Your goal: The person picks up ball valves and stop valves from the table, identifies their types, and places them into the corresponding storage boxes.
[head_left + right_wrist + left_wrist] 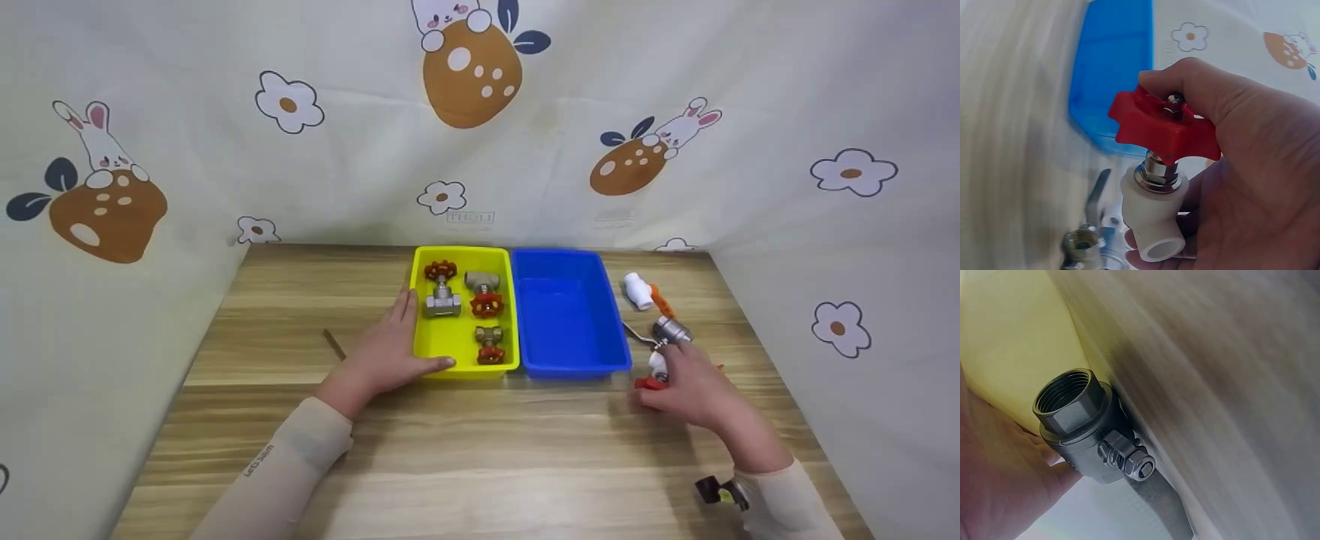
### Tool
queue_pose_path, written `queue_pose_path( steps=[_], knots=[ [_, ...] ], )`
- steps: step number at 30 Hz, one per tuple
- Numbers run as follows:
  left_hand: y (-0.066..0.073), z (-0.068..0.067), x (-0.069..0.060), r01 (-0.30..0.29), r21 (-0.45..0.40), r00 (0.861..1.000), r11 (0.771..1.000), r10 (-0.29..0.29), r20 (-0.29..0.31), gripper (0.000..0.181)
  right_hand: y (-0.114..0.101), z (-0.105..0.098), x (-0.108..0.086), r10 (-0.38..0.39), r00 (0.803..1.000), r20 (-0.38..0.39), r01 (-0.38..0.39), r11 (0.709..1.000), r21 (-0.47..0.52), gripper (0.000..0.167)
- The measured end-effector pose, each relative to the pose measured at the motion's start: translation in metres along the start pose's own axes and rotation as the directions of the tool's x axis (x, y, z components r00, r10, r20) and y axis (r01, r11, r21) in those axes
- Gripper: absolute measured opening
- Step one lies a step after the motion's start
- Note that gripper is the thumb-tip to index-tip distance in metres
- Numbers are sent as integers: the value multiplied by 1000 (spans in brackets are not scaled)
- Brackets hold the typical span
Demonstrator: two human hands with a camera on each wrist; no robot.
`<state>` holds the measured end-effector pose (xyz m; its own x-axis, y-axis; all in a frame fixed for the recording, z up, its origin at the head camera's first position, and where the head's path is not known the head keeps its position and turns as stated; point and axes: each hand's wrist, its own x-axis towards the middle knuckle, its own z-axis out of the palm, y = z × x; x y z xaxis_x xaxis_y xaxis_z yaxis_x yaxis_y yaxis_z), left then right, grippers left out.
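My right hand (694,386) grips a white plastic valve (1154,205) with a red handwheel (1157,126) and a metal stem. The thumb lies on the wheel and the fingers are behind the white body. At the yellow bin (465,370), my left hand (382,352) rests against the left wall, fingers straight, thumb over the front rim. Three metal valves with red handwheels, one of them a metal valve (442,301), lie in this bin. A metal ball valve (1084,433) stands close by the left hand; in the head view mostly its lever (334,343) shows.
A blue bin (570,371) stands against the yellow bin's right side. Right of it lie a white ball valve (638,291) with an orange handle and a metal ball valve (671,330) with a lever. Patterned cloth walls (360,172) enclose the wooden table (480,450).
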<state>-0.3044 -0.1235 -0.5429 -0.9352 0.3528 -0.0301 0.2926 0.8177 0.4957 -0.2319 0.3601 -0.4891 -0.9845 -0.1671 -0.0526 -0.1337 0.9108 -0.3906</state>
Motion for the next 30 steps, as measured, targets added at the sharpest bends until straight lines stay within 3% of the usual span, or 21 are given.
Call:
queue_pose_path(
  steps=[6,16,30],
  knots=[
    [1,0,0,6,2,1000,1000,-6,7,139,-7,-11,-3,2,1000,-6,-1,999,38,95],
    [2,-2,-1,16,-4,1000,1000,-16,10,139,-23,-9,3,-34,998,-51,36,998,44,88],
    [1,0,0,29,-17,1000,999,-29,4,139,-48,1,22,-135,985,-112,140,990,34,96]
  ],
)
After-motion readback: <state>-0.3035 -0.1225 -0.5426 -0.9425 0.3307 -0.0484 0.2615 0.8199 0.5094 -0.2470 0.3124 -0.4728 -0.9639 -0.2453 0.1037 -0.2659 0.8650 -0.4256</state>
